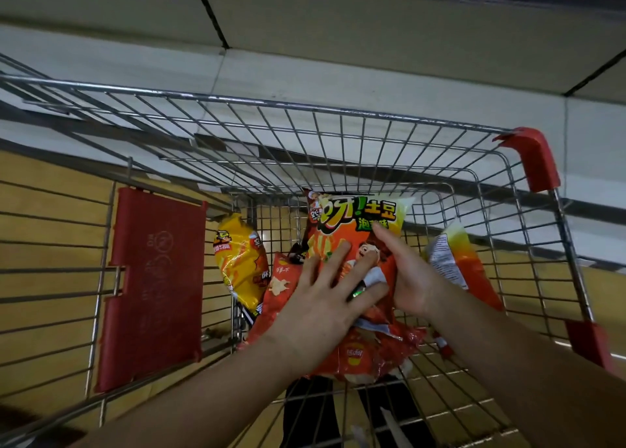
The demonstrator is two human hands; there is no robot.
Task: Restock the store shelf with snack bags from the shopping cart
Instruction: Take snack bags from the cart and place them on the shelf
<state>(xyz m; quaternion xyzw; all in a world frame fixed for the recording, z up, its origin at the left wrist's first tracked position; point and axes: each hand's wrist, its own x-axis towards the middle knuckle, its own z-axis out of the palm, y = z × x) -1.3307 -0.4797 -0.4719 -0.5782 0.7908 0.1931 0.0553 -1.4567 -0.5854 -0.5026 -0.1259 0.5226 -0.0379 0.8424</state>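
Reaching into the silver wire-mesh shopping cart [338,136], we hold a glossy, crinkled orange snack bag with a cartoon figure [352,230]: our left hand [325,298] lies flat on its front with fingers spread, our right hand [411,278] grips its right edge. Four more foil bags lie beneath, toward the cart's near edge.

Both bare forearms are extended from six o'clock toward twelve. The left hand [325,291] is laid flat, palm down, its fingers straight and spread, aimed at about one o'clock. The right hand [411,278] is set just beside it at three o'clock, thumb stretched toward eleven, remaining fingers tucked out of sight.
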